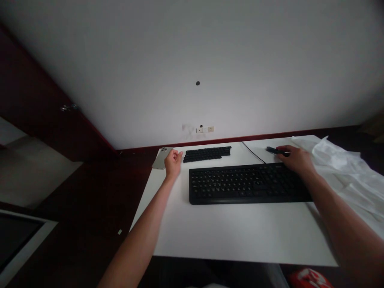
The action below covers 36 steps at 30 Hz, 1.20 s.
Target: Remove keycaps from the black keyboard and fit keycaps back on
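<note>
My left hand [173, 163] lies at the table's far left, fingers curled in and thumb standing apart; nothing shows in it. Under and beside it is a pale phone [159, 159] with its camera side up. Just right of that hand, loose-looking black keycaps [207, 153] lie in tight rows. A wide black keyboard [228, 184] sits in front of them, with light marks across its key area. My right hand [295, 159] is closed around a slim black-handled tool [273, 150] behind the keyboard's right end; its exact kind is too blurred to tell.
A thin black cable [253, 153] runs from the keyboard to the back edge. Crumpled white sheeting [339, 160] covers the right side of the white table [240, 232]. Wall sockets [205, 129] are behind, and a red item [309, 278] is below the front edge.
</note>
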### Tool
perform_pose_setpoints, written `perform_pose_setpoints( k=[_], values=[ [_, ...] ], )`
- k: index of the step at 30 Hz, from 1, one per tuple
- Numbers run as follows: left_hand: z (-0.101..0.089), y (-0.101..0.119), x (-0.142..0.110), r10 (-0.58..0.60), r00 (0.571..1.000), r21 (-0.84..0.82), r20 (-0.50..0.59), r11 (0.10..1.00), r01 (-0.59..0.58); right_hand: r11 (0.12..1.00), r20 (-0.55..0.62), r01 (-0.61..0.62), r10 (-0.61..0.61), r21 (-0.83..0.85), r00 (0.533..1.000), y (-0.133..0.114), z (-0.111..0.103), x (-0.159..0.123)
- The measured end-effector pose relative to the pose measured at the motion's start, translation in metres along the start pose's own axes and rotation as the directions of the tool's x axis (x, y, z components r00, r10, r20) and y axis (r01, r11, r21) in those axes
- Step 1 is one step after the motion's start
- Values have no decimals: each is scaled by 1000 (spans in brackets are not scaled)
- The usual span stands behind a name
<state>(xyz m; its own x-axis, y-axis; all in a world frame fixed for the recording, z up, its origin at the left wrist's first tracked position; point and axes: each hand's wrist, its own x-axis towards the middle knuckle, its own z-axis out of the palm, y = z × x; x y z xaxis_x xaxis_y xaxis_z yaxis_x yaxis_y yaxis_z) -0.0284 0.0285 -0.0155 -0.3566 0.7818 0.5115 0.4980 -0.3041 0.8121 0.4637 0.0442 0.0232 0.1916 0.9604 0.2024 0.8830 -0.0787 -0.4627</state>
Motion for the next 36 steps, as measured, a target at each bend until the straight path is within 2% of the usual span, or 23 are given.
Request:
perform_pose_setpoints(
  k=[3,8,10,13,20,25,28,31,34,35,36],
  values=[
    [2,-10,2,-3,1000,16,8,1000,3,1000,44,2,-3,16,999,3,0,0],
    [2,-16,3,-48,999,-6,0,999,48,999,30,-15,14,34,999,6,2,1],
    [2,-16,3,-72,997,-1,12,997,72,1000,0,-14,14,17,1000,5,3,2],
    [2,-16,4,-102,995,3,24,995,102,999,-107,45,-46,-15,993,-1,5,2],
    [4,-15,6,-99,994,3,54,995,99,985,-255,170,-166,-6,953,-34,5,-6],
    [2,-12,4,-79,995,51,58,996,76,950,-267,288,-250,116,931,-69,8,-22],
    [1,-9,4,-63,996,73,71,996,57,912,-200,309,-261,270,944,-86,16,-37],
    [0,-7,4,-45,995,93,93,995,36,819,-27,287,-317,497,948,-105,25,-59],
    [-1,-8,4,-36,994,95,101,995,27,646,113,187,-393,740,913,-143,25,-85],
    [-1,-9,4,-38,994,86,102,996,29,579,171,121,-425,806,889,-159,22,-95],
    [-1,-9,4,-42,994,75,102,997,35,502,236,42,-478,864,846,-175,18,-106]
  ],
)
